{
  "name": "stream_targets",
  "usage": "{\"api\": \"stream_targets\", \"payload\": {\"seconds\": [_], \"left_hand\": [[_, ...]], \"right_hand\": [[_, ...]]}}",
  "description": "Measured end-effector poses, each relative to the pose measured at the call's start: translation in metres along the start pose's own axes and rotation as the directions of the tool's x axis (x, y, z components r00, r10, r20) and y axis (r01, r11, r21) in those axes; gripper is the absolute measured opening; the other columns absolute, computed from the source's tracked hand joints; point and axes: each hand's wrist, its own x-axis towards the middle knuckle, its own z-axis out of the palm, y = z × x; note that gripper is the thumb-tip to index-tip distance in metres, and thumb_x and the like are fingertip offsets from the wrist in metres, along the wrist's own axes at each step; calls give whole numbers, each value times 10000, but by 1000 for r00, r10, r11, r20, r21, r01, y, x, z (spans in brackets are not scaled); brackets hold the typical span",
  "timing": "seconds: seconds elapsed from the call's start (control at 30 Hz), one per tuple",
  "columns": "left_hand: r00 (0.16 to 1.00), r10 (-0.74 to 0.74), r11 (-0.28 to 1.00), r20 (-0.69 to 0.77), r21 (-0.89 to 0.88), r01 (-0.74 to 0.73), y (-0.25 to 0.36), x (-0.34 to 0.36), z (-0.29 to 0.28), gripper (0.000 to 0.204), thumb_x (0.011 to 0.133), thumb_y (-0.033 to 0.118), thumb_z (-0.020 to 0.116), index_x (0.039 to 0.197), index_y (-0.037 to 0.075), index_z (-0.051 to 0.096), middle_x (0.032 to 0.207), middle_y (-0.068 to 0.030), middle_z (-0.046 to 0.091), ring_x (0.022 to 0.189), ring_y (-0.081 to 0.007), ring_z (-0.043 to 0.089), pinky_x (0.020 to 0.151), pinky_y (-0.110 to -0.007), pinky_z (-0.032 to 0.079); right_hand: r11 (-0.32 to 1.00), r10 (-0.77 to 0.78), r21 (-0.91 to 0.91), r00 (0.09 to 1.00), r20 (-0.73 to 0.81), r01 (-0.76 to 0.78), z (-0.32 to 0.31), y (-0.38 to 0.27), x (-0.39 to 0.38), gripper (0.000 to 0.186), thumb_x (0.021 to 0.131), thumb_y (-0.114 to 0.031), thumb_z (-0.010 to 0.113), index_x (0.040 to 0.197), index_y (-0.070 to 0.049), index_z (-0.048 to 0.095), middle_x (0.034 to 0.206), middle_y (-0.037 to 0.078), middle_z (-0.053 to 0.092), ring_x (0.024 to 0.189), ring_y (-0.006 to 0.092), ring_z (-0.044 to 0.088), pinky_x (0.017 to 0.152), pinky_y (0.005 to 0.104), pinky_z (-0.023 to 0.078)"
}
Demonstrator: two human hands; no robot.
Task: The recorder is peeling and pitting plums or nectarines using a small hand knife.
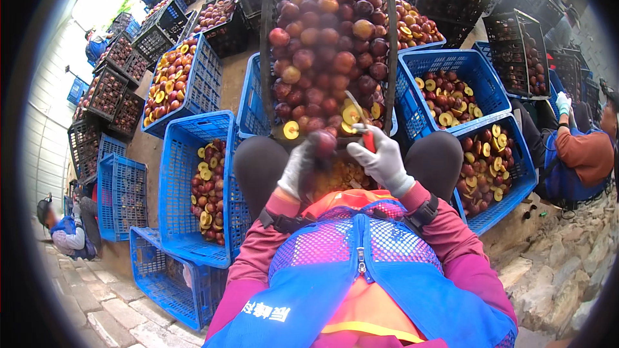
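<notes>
A whole dark red plum [324, 143] is in my left hand [296, 166], which wears a grey-white glove with dark fingers and is closed around the fruit. My right hand [387, 164], gloved too, grips a small knife [369, 140] by its red handle, its thin blade pointing up and away from me. Just beyond both hands, a black crate [265, 38] is filled with plums [313, 58], mostly whole. Cut yellow-fleshed halves [291, 130] lie at its near edge. Between my knees, below my hands, there is a blurred orange-yellow mass [342, 177].
Blue crates with halved plums stand at my left [169, 174], right [523, 154] and farther right [412, 109]. Another blue crate [145, 264] sits lower left. Black crates of plums [445, 9] are stacked behind. A co-worker [583, 148] sits at the right, others at the left.
</notes>
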Motion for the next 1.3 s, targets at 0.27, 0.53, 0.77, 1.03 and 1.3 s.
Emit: {"api": "stream_targets", "payload": {"seconds": [0.27, 0.53, 0.77, 1.03, 1.3], "left_hand": [[990, -133, 956, 52, 270, 115, -35, 10, 7, 230, 1091, 107, 597, 1309, 79, 663, 1159, -69, 709, 1129, -187, 697, 951, -342, 563], [890, 71, 907, 451, 342, -246, -55, 10, -19, 306, 1027, 33, 645, 1328, 85, 639, 1208, -67, 683, 1204, -167, 662, 988, -392, 555], [985, -50, 993, 166, 118, 31, -28, 13, -15, 362, 1048, 336, 582, 1288, 66, 601, 813, -23, 623, 594, -132, 582, 499, -330, 480], [951, 96, 986, 293, 105, -132, -28, 32, -51, 337, 1194, 340, 502, 1353, 81, 646, 1178, -56, 751, 948, -157, 720, 786, -331, 599], [972, 26, 928, 232, -367, 63, 44, 18, -73, 494, 1114, 345, 589, 1437, -25, 638, 1248, -160, 781, 1068, -265, 764, 947, -413, 629]], "right_hand": [[991, 135, 21, 991, 5, -135, 31, 22, -6, 608, 878, -523, 918, 1151, -4, 754, 991, 143, 809, 871, 237, 781, 833, 372, 604], [817, -437, -360, 891, 125, 451, 31, -16, 2, 466, 790, -352, 953, 1075, -62, 725, 895, 135, 752, 732, 321, 763, 655, 400, 605], [781, 328, 452, 899, 291, -431, 3, -28, 34, 270, 1091, -321, 687, 1170, -70, 748, 894, 5, 737, 617, 73, 616, 564, 275, 493], [705, 388, 535, 885, 259, -466, 9, 20, 41, 307, 1112, -271, 644, 1230, -8, 748, 951, 22, 766, 676, 96, 663, 565, 266, 508], [584, 391, 654, 873, 292, -481, 19, 28, 99, 226, 1104, -229, 621, 1150, -33, 723, 906, 64, 750, 533, 137, 620, 468, 294, 497]]}}
